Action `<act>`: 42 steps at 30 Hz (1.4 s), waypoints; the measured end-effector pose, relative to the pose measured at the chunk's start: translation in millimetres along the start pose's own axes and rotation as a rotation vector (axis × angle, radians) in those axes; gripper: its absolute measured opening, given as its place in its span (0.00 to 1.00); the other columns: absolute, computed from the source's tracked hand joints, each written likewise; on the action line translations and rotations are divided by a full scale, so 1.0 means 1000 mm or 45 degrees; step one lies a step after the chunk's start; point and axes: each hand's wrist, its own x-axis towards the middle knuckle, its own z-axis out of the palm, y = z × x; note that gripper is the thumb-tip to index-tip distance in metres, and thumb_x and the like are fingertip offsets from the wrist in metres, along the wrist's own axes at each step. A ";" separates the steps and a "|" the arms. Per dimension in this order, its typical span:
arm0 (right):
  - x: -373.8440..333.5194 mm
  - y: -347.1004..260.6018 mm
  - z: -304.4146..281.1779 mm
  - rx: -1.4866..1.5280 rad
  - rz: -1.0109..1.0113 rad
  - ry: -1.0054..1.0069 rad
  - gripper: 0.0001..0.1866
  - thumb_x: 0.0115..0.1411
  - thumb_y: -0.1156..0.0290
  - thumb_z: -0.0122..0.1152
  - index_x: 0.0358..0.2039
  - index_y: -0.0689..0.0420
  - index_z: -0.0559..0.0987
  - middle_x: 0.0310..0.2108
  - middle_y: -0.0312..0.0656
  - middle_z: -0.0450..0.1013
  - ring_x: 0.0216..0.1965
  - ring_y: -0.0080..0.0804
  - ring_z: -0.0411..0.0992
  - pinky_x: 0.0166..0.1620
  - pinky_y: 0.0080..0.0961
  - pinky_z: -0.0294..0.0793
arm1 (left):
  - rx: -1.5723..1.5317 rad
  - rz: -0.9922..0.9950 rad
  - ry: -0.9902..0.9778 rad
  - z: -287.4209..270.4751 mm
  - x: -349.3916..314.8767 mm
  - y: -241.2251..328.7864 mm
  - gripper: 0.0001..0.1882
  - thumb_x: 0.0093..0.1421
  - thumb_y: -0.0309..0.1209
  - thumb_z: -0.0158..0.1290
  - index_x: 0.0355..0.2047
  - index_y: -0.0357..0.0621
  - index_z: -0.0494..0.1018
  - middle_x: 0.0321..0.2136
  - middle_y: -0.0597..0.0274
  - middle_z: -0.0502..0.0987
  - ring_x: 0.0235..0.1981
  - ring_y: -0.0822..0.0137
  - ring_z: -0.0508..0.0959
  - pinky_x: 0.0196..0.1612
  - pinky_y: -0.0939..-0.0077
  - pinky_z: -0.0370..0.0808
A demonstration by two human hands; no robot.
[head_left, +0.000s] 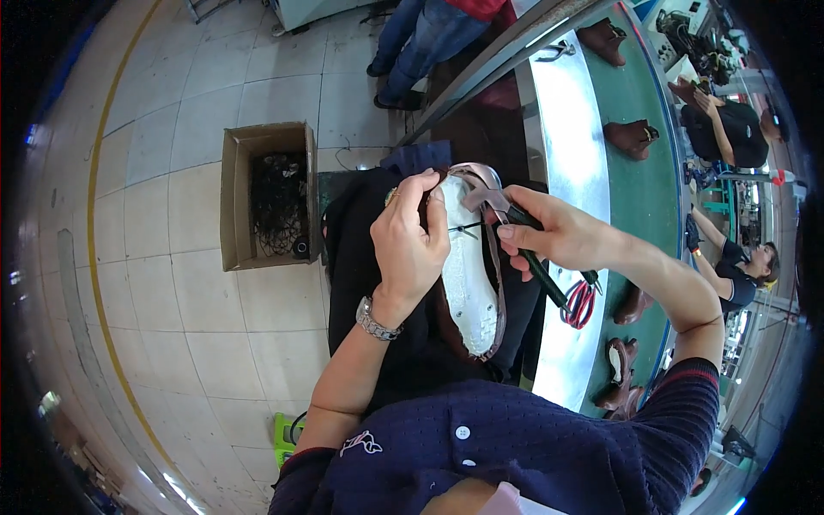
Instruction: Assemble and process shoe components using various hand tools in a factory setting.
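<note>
Head view: shoe (469,296) lies underside up on my lap (354,227). Left hand (410,240) pinches its far-left edge; right hand (549,230) wraps the pincers (493,202) at its far-right rim. Likely working that rim; next calls for steady bracing, controlled pull.

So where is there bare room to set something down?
The bright bench, between the dark tool and the right forearm; floor tiles, between the yellow line and cardboard box. The lap is crowded: left hand, right hand, shoe, pliers.
</note>
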 end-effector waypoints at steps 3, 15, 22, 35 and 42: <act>0.001 0.009 0.007 -0.383 -0.150 0.133 0.12 0.70 0.66 0.47 0.44 0.61 0.65 0.28 0.41 0.72 0.29 0.23 0.74 0.31 0.23 0.76 | 0.020 0.077 0.050 0.003 -0.002 -0.004 0.07 0.59 0.21 0.52 0.38 0.34 0.73 0.36 0.48 0.80 0.38 0.52 0.81 0.40 0.68 0.77; 0.001 0.031 0.014 -0.626 -0.353 0.330 0.09 0.68 0.70 0.49 0.42 0.62 0.64 0.21 0.41 0.73 0.21 0.27 0.73 0.26 0.25 0.71 | 0.091 0.268 -0.194 -0.017 0.001 -0.010 0.14 0.58 0.18 0.52 0.44 0.36 0.76 0.43 0.47 0.79 0.40 0.54 0.81 0.42 0.69 0.77; -0.008 0.012 -0.011 -0.131 -0.137 -0.080 0.15 0.69 0.69 0.48 0.53 0.61 0.64 0.36 0.42 0.75 0.39 0.23 0.75 0.44 0.24 0.76 | 0.306 0.389 -0.425 -0.027 0.005 -0.009 0.20 0.52 0.16 0.53 0.47 0.37 0.76 0.50 0.46 0.75 0.42 0.53 0.80 0.43 0.68 0.77; -0.046 -0.025 0.006 -0.864 -0.426 0.485 0.27 0.64 0.77 0.52 0.62 0.62 0.59 0.27 0.42 0.75 0.29 0.26 0.77 0.35 0.25 0.76 | 0.532 0.585 -0.423 -0.030 0.012 -0.003 0.17 0.51 0.17 0.53 0.43 0.37 0.76 0.47 0.43 0.76 0.39 0.56 0.81 0.41 0.71 0.79; 0.008 0.021 0.018 -1.370 -0.456 0.737 0.41 0.59 0.76 0.58 0.69 0.51 0.49 0.27 0.60 0.75 0.21 0.54 0.73 0.27 0.39 0.73 | 0.532 0.639 -0.429 -0.029 0.010 -0.003 0.17 0.52 0.17 0.52 0.43 0.38 0.76 0.48 0.44 0.76 0.39 0.54 0.81 0.40 0.69 0.78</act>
